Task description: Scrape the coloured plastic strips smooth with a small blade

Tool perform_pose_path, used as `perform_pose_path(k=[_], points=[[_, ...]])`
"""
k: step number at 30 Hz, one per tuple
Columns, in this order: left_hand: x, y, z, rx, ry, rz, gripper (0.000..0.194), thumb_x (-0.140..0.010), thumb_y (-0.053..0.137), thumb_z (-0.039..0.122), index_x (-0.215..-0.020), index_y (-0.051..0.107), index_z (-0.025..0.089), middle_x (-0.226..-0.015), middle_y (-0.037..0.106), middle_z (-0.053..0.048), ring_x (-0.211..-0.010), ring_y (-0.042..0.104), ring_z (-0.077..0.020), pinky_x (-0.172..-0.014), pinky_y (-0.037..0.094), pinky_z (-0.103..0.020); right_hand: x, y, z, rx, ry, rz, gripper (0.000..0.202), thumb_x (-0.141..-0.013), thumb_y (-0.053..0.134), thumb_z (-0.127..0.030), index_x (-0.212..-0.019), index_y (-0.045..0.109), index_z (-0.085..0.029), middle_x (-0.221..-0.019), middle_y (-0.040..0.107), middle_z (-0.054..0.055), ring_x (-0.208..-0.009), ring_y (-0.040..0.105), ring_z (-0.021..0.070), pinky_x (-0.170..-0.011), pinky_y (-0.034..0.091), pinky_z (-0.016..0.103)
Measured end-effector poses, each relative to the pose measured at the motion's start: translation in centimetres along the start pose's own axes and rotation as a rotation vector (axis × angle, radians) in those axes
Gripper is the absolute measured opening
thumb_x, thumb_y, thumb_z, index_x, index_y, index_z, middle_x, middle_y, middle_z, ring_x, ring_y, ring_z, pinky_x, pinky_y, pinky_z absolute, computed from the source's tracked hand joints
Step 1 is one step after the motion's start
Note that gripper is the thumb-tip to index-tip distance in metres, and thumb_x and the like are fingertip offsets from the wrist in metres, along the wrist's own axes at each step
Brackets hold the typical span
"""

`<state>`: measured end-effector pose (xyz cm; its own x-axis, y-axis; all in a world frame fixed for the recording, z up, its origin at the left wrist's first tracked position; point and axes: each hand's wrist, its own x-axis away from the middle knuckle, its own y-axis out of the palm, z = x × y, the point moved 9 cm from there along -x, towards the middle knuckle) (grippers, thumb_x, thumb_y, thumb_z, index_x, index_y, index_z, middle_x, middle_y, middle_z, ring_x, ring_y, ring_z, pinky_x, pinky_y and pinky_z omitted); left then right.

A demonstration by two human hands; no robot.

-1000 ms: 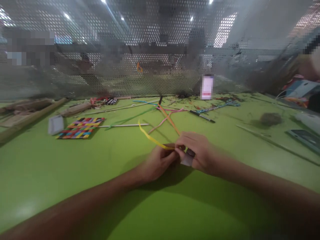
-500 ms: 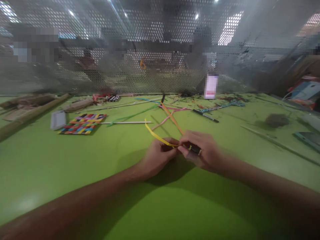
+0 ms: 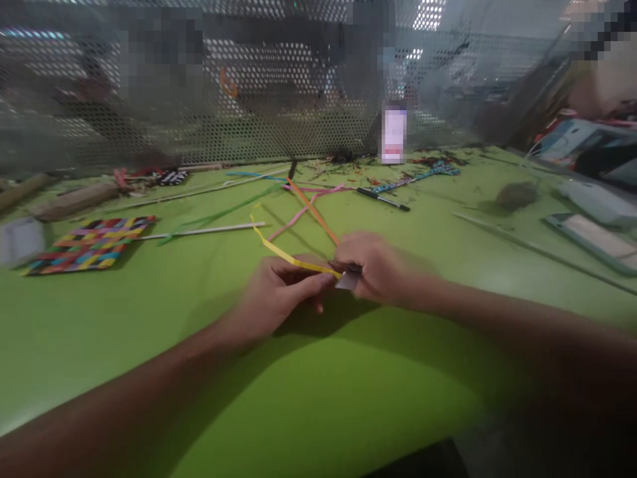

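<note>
My left hand (image 3: 286, 292) pinches a thin yellow strip (image 3: 283, 254), which curves up and to the left from the fingers. Close against it on the right, my right hand (image 3: 371, 265) is closed around a small tool with a flat grey blade (image 3: 349, 279); its dark handle is mostly hidden in the fingers. The blade lies at the strip's right end, by my left thumb. Just beyond my right hand an orange strip (image 3: 314, 211) runs up and away, near pink strips (image 3: 293, 220) and a green strip (image 3: 223, 211).
A multicoloured woven mat (image 3: 97, 244) lies at left on the green table (image 3: 318, 398). Farther back are a black pen (image 3: 382, 199) and a phone (image 3: 394, 133) upright against the perforated screen. A long thin stick (image 3: 537, 249) and another phone (image 3: 597, 240) lie at right.
The view has tilted down and turned right. My right hand has rotated, so the blade now shows at the strip's end, and my left fingers have spread a little below.
</note>
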<state>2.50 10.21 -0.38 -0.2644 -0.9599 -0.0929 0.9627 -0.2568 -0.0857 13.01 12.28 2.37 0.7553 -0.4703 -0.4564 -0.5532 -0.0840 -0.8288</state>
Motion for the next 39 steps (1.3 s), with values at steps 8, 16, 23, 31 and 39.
perform_pose_path(k=[8,16,23,31,39], points=[[0.4,0.0,0.3,-0.088,0.039,-0.042,0.028,-0.088,0.068,0.029,-0.062,0.071,0.019,-0.063,0.064,0.000,-0.061,0.057,-0.0132,-0.060,0.046,-0.023,0.4,1.1,-1.0,0.073,0.007,-0.020,0.022,-0.081,0.059,-0.020,-0.063,0.047,-0.018,-0.062,0.047,0.000,-0.062,0.036,0.0118,-0.064,0.025,0.027],[0.4,-0.2,0.5,-0.085,0.048,-0.023,0.025,-0.086,0.069,0.028,-0.063,0.074,0.020,-0.066,0.067,-0.001,-0.060,0.058,-0.0133,-0.059,0.047,-0.024,0.3,1.1,-1.3,0.071,-0.029,-0.023,0.023,-0.087,0.056,-0.020,-0.066,0.047,-0.018,-0.065,0.049,0.001,-0.065,0.039,0.0122,-0.066,0.028,0.027],[0.5,0.0,0.6,-0.112,0.027,-0.047,0.019,-0.089,0.070,0.026,-0.071,0.076,0.019,-0.067,0.068,0.000,-0.060,0.058,-0.0113,-0.060,0.048,-0.022,0.3,0.9,-1.6,0.080,-0.039,-0.009,0.022,-0.086,0.054,-0.018,-0.067,0.043,-0.020,-0.066,0.049,0.000,-0.064,0.039,0.0124,-0.066,0.029,0.028],[0.6,0.2,0.3,-0.066,0.028,-0.078,0.018,-0.089,0.072,0.023,-0.072,0.076,0.021,-0.067,0.067,0.001,-0.062,0.058,-0.0113,-0.060,0.047,-0.022,0.1,0.9,-1.5,0.079,-0.012,0.007,0.025,-0.083,0.056,-0.016,-0.062,0.042,-0.019,-0.060,0.046,-0.002,-0.061,0.035,0.0105,-0.064,0.028,0.027],[0.5,0.3,0.6,-0.058,0.046,-0.076,0.019,-0.091,0.070,0.022,-0.073,0.078,0.020,-0.066,0.066,0.001,-0.060,0.057,-0.0093,-0.059,0.047,-0.020,-0.1,0.8,-1.5,0.080,0.019,-0.005,0.031,-0.088,0.063,-0.024,-0.061,0.048,-0.018,-0.058,0.046,-0.003,-0.059,0.036,0.0097,-0.063,0.029,0.027]])
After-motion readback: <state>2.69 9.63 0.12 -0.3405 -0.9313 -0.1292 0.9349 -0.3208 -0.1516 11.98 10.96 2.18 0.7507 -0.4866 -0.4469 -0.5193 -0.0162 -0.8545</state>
